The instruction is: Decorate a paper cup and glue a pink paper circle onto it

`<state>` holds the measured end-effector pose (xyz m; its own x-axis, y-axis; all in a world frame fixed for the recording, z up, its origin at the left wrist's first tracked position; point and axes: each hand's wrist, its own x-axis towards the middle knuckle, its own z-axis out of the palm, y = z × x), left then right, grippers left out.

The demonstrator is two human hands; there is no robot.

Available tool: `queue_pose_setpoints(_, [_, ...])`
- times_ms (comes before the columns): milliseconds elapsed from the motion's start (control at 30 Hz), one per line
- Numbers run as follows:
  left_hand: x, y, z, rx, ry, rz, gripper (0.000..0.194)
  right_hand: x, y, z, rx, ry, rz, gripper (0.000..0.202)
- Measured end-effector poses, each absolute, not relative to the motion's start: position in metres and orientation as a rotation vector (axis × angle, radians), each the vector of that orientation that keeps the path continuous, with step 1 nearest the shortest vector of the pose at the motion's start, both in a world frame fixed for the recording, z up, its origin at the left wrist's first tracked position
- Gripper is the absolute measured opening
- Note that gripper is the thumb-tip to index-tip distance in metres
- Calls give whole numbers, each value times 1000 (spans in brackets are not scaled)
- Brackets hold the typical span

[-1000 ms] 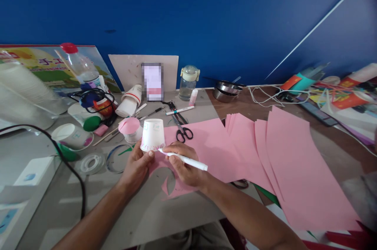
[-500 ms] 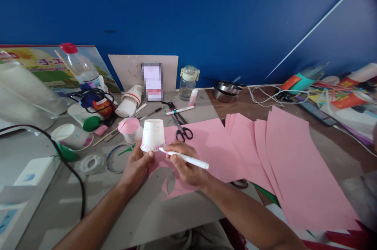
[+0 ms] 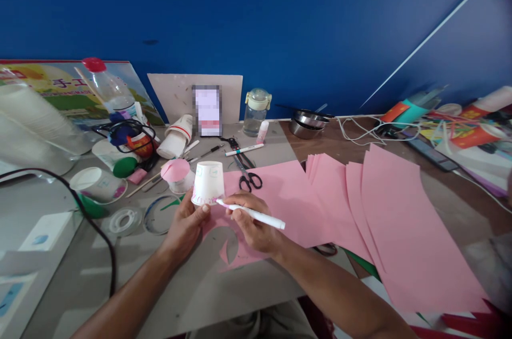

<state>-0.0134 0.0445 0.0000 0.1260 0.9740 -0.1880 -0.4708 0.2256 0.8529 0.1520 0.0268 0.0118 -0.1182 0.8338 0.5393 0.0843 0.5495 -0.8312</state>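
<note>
My left hand (image 3: pixel 189 220) grips an upside-down white paper cup (image 3: pixel 208 182) near its rim, thumb in front. Pink marks run along the cup's lower band, and small green outlined shapes sit higher up. Between the fingers and thumb of my right hand (image 3: pixel 252 222) is a white marker (image 3: pixel 262 217), its tip at the cup's pink marks on the right side. Beneath the hands lies a sheet of pink paper (image 3: pixel 286 190) with a round hole cut out. Black-handled scissors (image 3: pixel 250 181) rest on its far edge.
Left of the cup stand a pink-topped cup (image 3: pixel 176 175), a tape roll (image 3: pixel 125 220) and a tipped paper cup (image 3: pixel 98 184). Behind are a phone (image 3: pixel 208 111) and a water bottle (image 3: pixel 256 111). Pink sheets (image 3: pixel 408 222) fan out on the right; a black cable (image 3: pixel 106 248) curves at left.
The marker tip has shifted very slightly to the right along the cup's lower band. Both hands keep their grips; everything else stays in place.
</note>
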Motion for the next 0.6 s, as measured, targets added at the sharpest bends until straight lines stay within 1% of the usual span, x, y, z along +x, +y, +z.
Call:
queue_pose_setpoints(200, [-15,44,-4,739,871,1180,51,152,27,14,-805,-1595,772,24])
queue_pose_setpoints(433, [-11,45,5,717,896,1196,57,153,25,10,-837,-1540,826,31])
queue_pose_setpoints(500, [-10,45,6,711,904,1204,54,151,25,5,-839,-1440,913,38])
queue_pose_setpoints(600, [-13,45,4,720,896,1200,44,148,28,-1,-884,-1223,994,47])
